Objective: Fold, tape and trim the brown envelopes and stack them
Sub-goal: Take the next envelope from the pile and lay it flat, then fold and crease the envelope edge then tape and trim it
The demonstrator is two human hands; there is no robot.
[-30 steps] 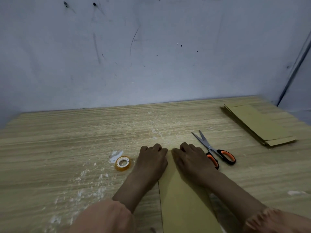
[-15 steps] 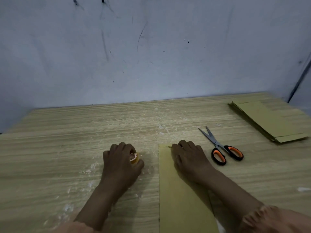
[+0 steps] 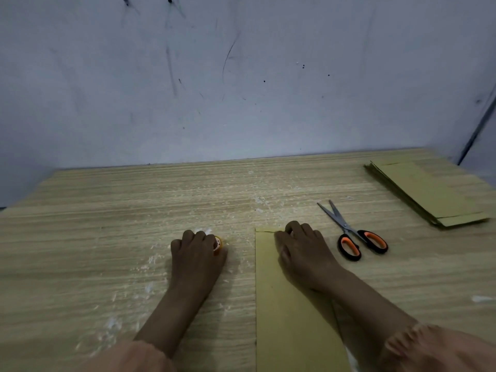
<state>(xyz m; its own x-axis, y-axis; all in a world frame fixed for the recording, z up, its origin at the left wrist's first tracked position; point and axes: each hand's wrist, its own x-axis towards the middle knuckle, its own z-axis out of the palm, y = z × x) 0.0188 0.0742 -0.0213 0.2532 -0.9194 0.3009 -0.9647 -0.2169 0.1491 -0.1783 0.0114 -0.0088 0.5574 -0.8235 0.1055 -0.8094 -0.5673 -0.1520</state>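
A pale grey-blue plaster wall (image 3: 241, 76), scuffed with dark scratches and small black specks, rises straight behind the light wood-grain laminate surface (image 3: 107, 210) and meets its far edge. White flecks and smears (image 3: 150, 261) are scattered over the middle and left of the surface. At far right a thin dark strip (image 3: 476, 130) slants up the wall, and the light is dim and even.
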